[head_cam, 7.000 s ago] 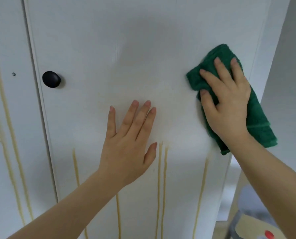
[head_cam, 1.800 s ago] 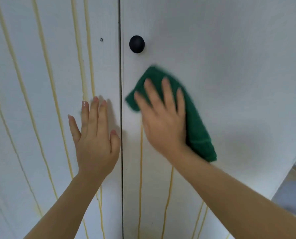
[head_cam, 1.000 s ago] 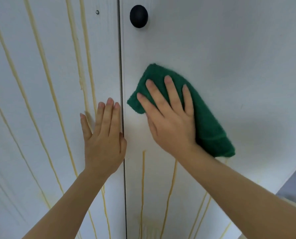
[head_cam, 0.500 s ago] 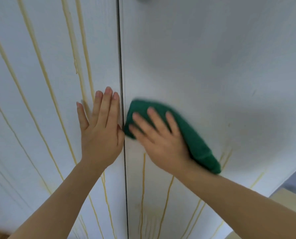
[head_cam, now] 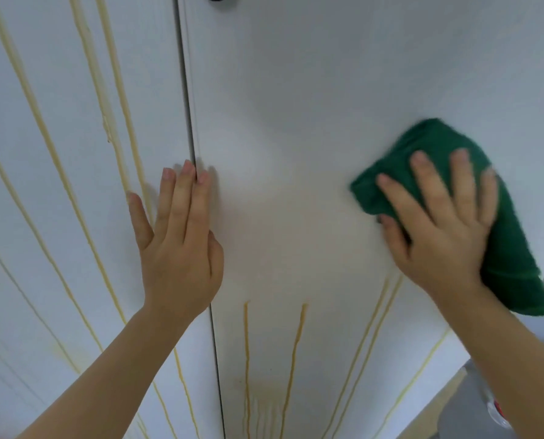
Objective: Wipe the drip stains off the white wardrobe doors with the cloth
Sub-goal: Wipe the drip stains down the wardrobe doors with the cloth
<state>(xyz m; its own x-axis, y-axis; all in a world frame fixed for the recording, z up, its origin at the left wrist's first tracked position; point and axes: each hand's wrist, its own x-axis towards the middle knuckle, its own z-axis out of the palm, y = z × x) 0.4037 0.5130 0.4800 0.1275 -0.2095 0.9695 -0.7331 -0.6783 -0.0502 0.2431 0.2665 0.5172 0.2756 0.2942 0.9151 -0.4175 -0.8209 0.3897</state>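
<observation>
The right hand (head_cam: 438, 236) presses the cloth (head_cam: 511, 248) flat against the door (head_cam: 296, 90), fingers straight and spread, grip wide. Stains (head_cam: 247, 343) run below it. The left hand (head_cam: 179, 248) lies flat leftward, fingers straight together.

No legible text, label, number on wardrobe doors (head_cam: 296, 90) or cloth (head_cam: 511, 248).

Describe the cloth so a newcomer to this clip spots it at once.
Find the right-hand white wardrobe door, right of the dark vertical gap. Near its right edge the right hand presses a folded dark green terry cloth flat against it. It alone is green; all around is white, with yellow drip streaks.
</observation>
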